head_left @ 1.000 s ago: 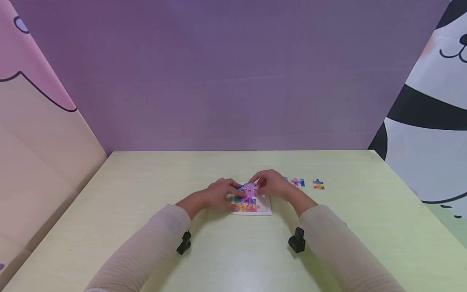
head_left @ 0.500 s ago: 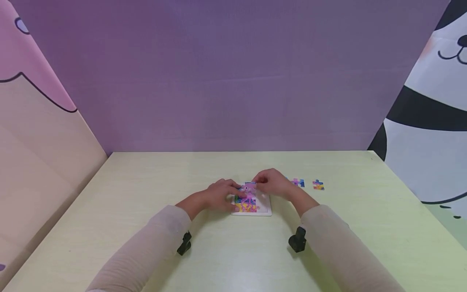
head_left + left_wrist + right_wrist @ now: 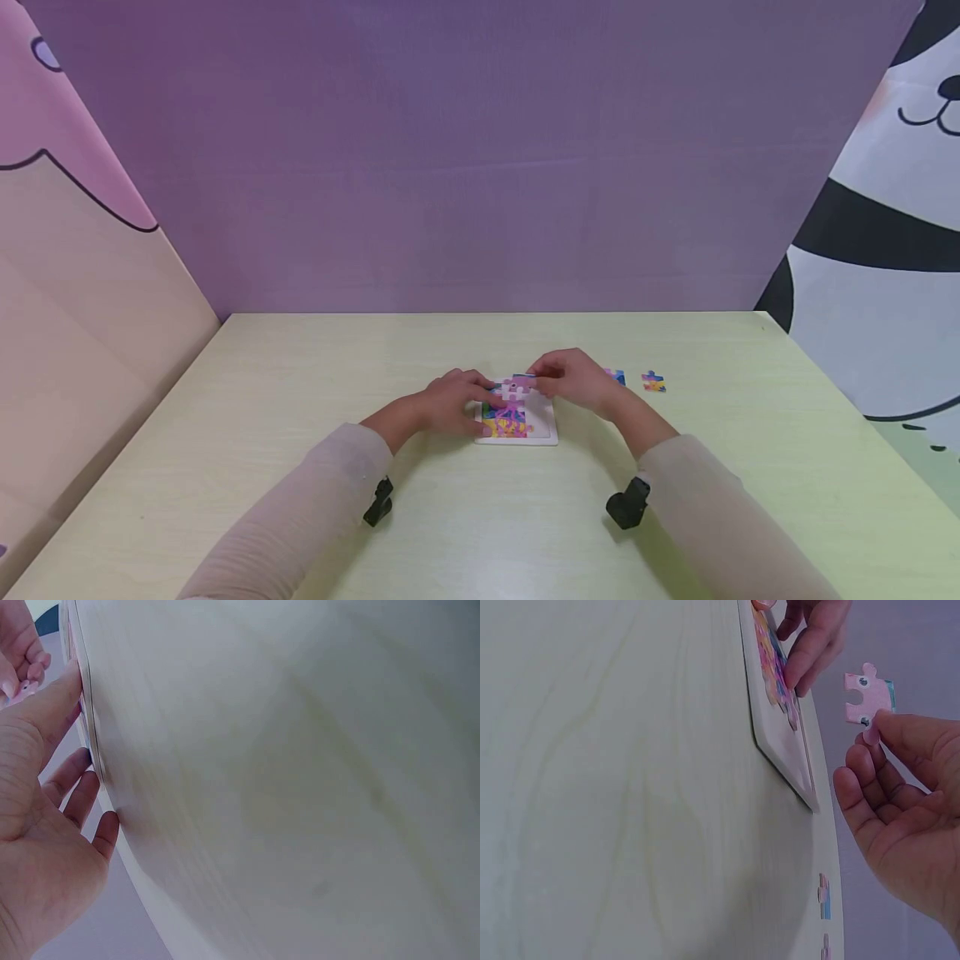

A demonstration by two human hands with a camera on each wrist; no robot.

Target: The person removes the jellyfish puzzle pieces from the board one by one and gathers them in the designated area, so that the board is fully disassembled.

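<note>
Pink puzzle piece [image 3: 864, 699], thin, light and likely stiff, is pinched at its edge by the right hand [image 3: 573, 382]. The left hand [image 3: 453, 402], fingers straight, presses the puzzle tray [image 3: 543, 435] to the desk [image 3: 300, 375]

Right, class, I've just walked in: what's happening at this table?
A person is doing a jigsaw. The right hand pinches a pink puzzle piece lifted above the puzzle tray, while the left hand rests on the tray's left side. Two loose pieces lie on the table to the right.

Both hands reach forward, the left hand [image 3: 453, 400] flat with fingers straight, the right hand [image 3: 573, 382] pinching.
</note>
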